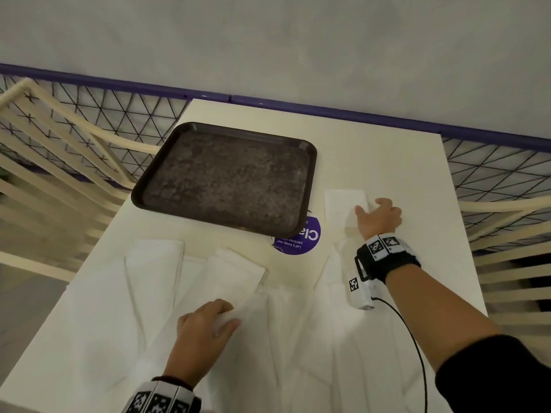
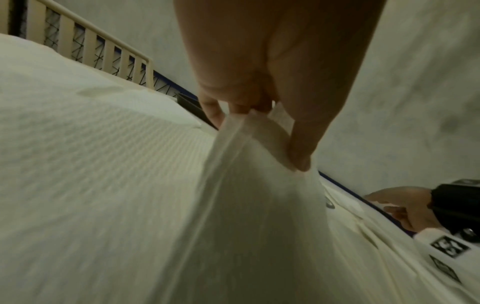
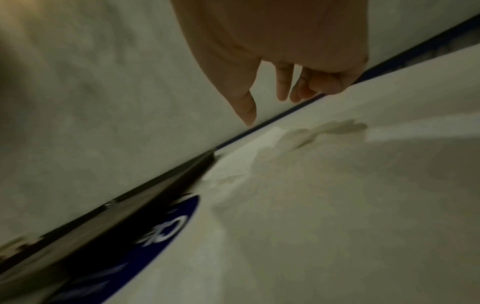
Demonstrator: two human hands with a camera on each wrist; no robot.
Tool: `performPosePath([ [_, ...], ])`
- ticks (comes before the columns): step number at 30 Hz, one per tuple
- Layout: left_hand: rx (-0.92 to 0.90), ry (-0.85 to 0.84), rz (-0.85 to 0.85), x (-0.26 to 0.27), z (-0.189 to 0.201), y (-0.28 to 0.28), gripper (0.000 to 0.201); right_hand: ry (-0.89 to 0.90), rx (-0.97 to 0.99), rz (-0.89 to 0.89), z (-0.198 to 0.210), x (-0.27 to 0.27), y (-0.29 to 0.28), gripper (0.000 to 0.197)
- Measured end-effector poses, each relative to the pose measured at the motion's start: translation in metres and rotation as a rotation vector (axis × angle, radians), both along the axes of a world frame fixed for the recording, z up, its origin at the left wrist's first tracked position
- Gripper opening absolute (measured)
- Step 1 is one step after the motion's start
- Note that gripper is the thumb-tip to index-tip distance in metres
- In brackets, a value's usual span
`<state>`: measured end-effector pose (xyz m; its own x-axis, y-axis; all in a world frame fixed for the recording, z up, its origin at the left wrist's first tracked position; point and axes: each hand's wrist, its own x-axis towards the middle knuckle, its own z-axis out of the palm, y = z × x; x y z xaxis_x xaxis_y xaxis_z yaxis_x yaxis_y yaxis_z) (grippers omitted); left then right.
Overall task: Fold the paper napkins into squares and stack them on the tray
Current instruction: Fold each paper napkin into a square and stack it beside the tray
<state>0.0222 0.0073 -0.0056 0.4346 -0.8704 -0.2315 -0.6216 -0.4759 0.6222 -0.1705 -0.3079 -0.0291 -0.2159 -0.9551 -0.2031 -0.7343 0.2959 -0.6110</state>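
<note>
Pinching a white paper napkin [image 1: 238,308] edge with left hand [image 1: 205,326] on the white worktop [image 1: 387,162].
Left fingers [image 2: 301,152] clamp the raised fold; right hand [image 1: 377,217], fingers loosely spread, rests over a folded white napkin square [image 1: 343,208] just right of the dark rectangular tray [image 1: 226,177].

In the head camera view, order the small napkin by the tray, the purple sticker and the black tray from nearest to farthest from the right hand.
From the right hand:
1. Small napkin, under the fingers, right of the tray.
2. Purple sticker, to the hand's left, partly under the tray's near corner.
3. Black tray, farther left; its bare middle lies beyond the sticker.
</note>
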Motion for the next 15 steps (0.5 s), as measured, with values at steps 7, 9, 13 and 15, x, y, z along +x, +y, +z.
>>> performPosePath([
  [7,-0.144,0.246,-0.025,0.010,0.026,0.001,0.014,-0.373,-0.056,0.527,0.038,0.021,0.125,0.005],
  [9,-0.164,0.316,0.011,0.013,0.031,0.001,0.009,-0.464,0.160,0.707,0.042,0.025,0.167,0.005],
  [13,-0.193,0.464,0.087,0.015,0.041,0.002,0.011,-0.514,0.320,0.776,0.039,0.029,0.213,0.012],
  [15,-0.227,0.519,0.132,0.013,0.045,0.002,0.007,-0.560,0.278,0.724,0.037,0.032,0.221,0.020],
])
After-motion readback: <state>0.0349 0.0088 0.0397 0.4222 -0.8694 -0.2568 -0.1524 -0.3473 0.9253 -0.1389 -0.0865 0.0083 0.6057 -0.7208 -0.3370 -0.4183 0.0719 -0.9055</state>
